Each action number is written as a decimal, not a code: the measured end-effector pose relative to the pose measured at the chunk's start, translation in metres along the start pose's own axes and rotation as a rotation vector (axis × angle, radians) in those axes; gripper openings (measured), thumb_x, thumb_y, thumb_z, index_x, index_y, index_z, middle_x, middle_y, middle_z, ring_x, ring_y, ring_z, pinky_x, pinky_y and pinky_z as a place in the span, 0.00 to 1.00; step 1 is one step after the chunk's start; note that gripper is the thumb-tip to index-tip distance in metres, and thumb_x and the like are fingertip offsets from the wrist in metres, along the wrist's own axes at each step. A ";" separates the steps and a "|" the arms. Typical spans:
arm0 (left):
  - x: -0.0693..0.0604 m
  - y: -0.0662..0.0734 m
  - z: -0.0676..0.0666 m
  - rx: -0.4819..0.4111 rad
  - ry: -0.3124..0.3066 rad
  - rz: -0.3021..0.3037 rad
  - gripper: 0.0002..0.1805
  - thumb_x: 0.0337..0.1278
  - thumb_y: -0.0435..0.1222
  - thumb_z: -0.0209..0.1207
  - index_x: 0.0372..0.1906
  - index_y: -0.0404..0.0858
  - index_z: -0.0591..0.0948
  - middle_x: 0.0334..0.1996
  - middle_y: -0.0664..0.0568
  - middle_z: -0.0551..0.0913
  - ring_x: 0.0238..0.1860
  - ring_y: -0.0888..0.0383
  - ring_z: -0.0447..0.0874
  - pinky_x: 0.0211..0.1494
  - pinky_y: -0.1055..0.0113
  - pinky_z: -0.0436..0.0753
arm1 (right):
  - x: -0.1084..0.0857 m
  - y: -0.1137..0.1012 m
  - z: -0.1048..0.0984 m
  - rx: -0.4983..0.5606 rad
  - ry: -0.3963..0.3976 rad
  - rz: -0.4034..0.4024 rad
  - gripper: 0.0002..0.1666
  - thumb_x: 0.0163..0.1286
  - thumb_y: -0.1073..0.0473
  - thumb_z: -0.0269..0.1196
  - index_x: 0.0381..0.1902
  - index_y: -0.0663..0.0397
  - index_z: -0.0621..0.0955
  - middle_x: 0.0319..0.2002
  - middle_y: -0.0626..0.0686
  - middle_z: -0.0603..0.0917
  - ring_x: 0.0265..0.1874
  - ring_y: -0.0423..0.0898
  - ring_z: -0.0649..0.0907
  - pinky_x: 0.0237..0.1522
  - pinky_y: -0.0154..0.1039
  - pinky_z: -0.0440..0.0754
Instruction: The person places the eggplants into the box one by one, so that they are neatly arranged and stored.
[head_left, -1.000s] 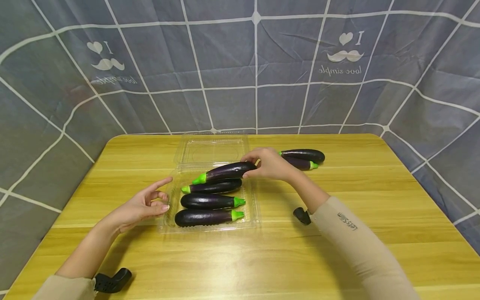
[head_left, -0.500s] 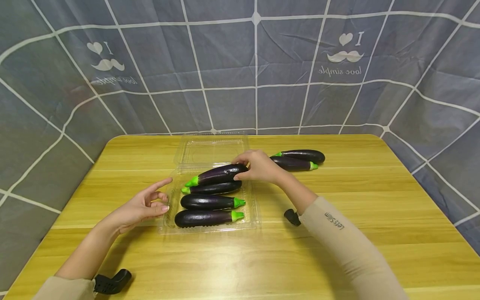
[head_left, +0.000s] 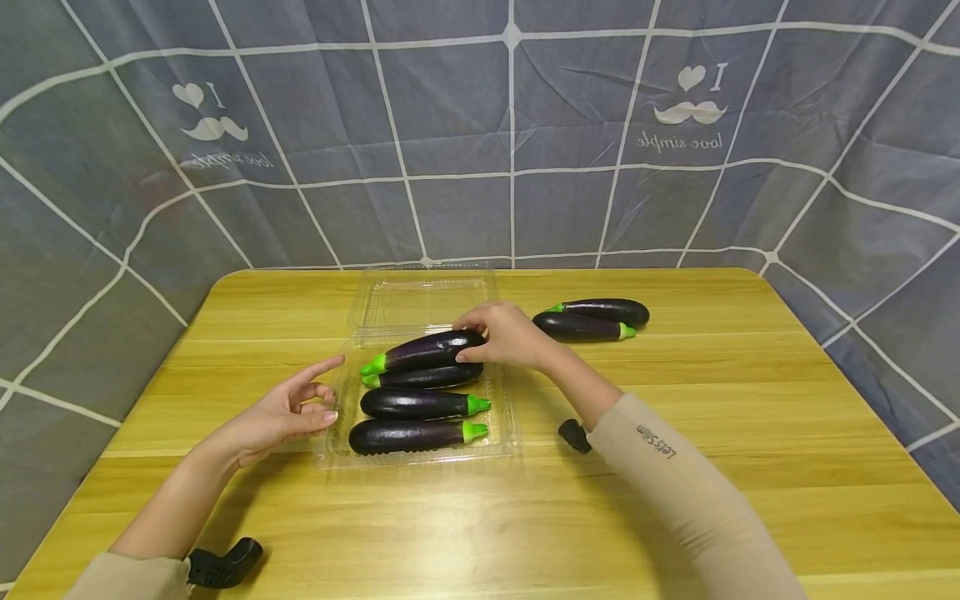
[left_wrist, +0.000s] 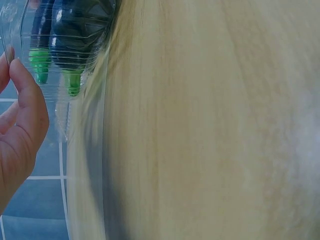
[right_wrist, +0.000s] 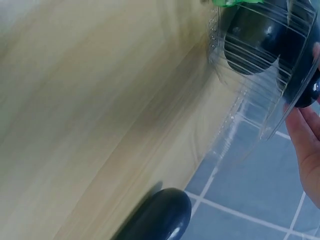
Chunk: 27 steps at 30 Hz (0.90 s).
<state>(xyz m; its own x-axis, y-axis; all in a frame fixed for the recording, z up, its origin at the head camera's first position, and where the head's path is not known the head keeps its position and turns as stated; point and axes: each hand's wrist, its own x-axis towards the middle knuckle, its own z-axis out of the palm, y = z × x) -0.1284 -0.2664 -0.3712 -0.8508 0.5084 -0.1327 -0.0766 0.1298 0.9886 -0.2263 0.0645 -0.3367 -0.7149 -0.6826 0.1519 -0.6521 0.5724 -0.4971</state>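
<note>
A clear plastic clamshell container [head_left: 498, 446] stands with its lid [head_left: 427, 302] folded back. Three glossy dark eggplants with green stems lie in its base: the front eggplant [head_left: 405, 436], the middle eggplant [head_left: 412, 403] and a further eggplant [head_left: 427, 376]. My right hand [head_left: 506, 333] grips another eggplant [head_left: 420, 351] by its rounded end, at the back of the base, against the further one. Its green stem points left. My left hand [head_left: 288, 412] is at the container's left rim [left_wrist: 22, 30], index finger extended and thumb apart; the thumb [left_wrist: 25, 85] seems to touch the rim.
Two more eggplants, a rear eggplant [head_left: 607, 311] and a nearer eggplant [head_left: 581, 327], lie side by side on the wooden table [head_left: 675, 375] right of the container. A grey checked cloth [head_left: 465, 217] hangs behind the table. Black wrist mounts [head_left: 225, 562] hang beneath the sleeves.
My right hand has moved left and slightly down with the held eggplant, bringing it over the back of the container base. My left hand has stayed in place.
</note>
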 end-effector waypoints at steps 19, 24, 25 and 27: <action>0.000 0.000 -0.001 -0.039 -0.012 0.006 0.41 0.59 0.25 0.56 0.73 0.41 0.50 0.38 0.53 0.67 0.34 0.65 0.73 0.41 0.71 0.79 | 0.004 -0.005 0.001 -0.002 -0.013 -0.002 0.25 0.56 0.52 0.69 0.50 0.56 0.81 0.44 0.53 0.83 0.40 0.47 0.80 0.40 0.36 0.79; 0.000 0.000 -0.001 -0.041 -0.014 0.003 0.41 0.59 0.25 0.56 0.73 0.40 0.49 0.38 0.53 0.67 0.35 0.65 0.73 0.41 0.71 0.79 | 0.003 -0.004 0.001 0.004 -0.010 0.001 0.24 0.56 0.52 0.70 0.50 0.56 0.81 0.43 0.52 0.83 0.40 0.46 0.80 0.38 0.35 0.79; 0.000 0.000 -0.002 -0.041 -0.014 0.002 0.41 0.59 0.25 0.56 0.73 0.41 0.49 0.38 0.53 0.67 0.35 0.65 0.73 0.41 0.71 0.79 | 0.003 -0.004 0.001 0.006 -0.009 -0.001 0.24 0.56 0.53 0.70 0.50 0.56 0.81 0.43 0.52 0.83 0.40 0.46 0.80 0.38 0.34 0.79; -0.001 0.000 -0.002 -0.041 -0.013 0.000 0.41 0.59 0.25 0.56 0.73 0.41 0.50 0.38 0.53 0.67 0.34 0.65 0.73 0.41 0.71 0.79 | 0.003 -0.004 0.001 0.016 -0.006 -0.002 0.24 0.56 0.53 0.70 0.50 0.57 0.81 0.43 0.53 0.82 0.40 0.47 0.80 0.38 0.33 0.79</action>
<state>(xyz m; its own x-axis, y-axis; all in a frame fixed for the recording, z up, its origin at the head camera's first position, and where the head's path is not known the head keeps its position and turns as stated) -0.1288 -0.2681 -0.3713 -0.8440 0.5195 -0.1333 -0.0980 0.0949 0.9906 -0.2254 0.0597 -0.3352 -0.7118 -0.6867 0.1476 -0.6496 0.5637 -0.5102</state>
